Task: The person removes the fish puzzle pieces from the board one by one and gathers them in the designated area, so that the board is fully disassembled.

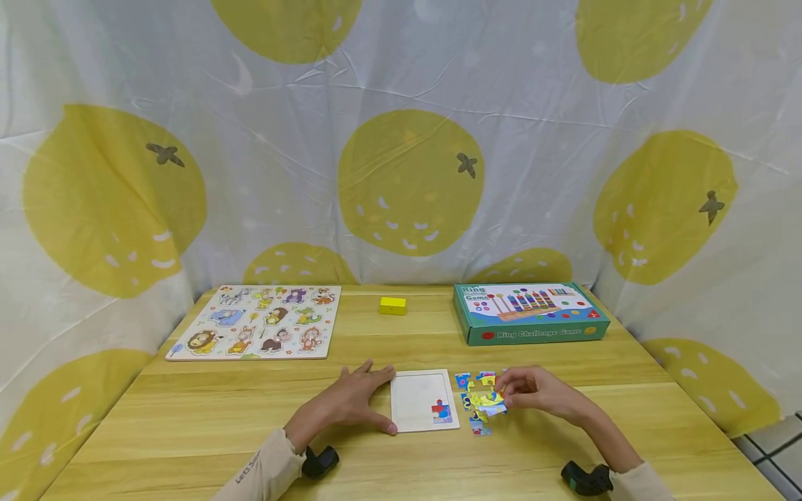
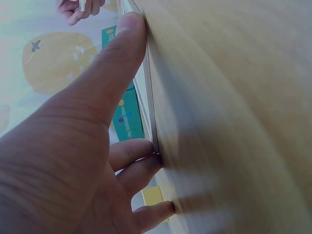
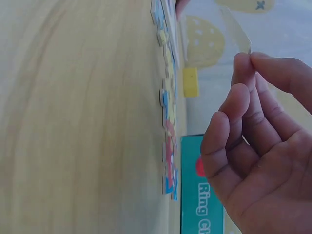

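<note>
A white puzzle tray (image 1: pixel 413 403) lies flat on the table, with a red and blue jigsaw piece (image 1: pixel 441 411) in its lower right corner. My left hand (image 1: pixel 354 400) is spread at the tray's left side, thumb at the near corner and fingertips at the far one. In the left wrist view that thumb (image 2: pixel 114 58) presses the tray's edge. My right hand (image 1: pixel 541 393) pinches a thin puzzle piece (image 3: pixel 238 31) between thumb and index finger, held above the table. Beneath it, right of the tray, several colourful loose puzzle pieces (image 1: pixel 480 426) lie in a cluster.
An animal puzzle board (image 1: pixel 250 321) lies at the back left. A small yellow block (image 1: pixel 392 306) sits at the back middle, and a green game box (image 1: pixel 532 334) at the back right. Behind the wooden table (image 1: pixel 250 396) hangs a fruit-patterned curtain (image 1: pixel 526 174).
</note>
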A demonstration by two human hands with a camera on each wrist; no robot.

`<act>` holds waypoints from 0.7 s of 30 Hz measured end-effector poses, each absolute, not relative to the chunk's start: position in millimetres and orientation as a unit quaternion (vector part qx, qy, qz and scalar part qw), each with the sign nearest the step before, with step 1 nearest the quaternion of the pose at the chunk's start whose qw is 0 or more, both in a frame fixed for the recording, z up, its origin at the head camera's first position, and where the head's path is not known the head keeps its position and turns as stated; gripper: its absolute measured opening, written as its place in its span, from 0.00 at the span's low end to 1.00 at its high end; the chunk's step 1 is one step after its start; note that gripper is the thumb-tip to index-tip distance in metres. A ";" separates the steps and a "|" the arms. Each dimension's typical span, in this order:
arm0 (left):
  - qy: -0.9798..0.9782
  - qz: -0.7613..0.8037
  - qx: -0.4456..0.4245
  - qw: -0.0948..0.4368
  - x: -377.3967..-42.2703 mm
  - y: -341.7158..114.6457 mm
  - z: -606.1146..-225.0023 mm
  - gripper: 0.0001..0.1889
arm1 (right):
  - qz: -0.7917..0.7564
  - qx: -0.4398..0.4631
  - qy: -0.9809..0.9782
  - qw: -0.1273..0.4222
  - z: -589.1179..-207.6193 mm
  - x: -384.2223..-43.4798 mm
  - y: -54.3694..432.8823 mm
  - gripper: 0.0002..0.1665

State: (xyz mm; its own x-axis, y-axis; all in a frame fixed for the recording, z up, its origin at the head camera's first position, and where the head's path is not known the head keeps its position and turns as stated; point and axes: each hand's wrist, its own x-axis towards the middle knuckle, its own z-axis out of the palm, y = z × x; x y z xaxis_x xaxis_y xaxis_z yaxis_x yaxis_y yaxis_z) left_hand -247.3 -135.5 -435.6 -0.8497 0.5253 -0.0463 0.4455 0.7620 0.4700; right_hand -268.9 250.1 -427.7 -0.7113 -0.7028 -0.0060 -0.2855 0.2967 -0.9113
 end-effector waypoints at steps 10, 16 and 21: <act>0.935 0.227 0.257 0.090 -247.7 -135.7 -436.5 0.53 | -0.507 -0.321 0.768 0.222 -434.4 -262.4 264.2 0.13; 0.934 0.229 0.257 0.092 -248.1 -136.2 -437.7 0.53 | -0.510 -0.328 0.756 0.247 -438.1 -261.2 269.4 0.14; 0.934 0.229 0.258 0.091 -248.0 -136.3 -437.8 0.53 | -0.515 -0.344 0.741 0.259 -442.5 -262.2 270.9 0.12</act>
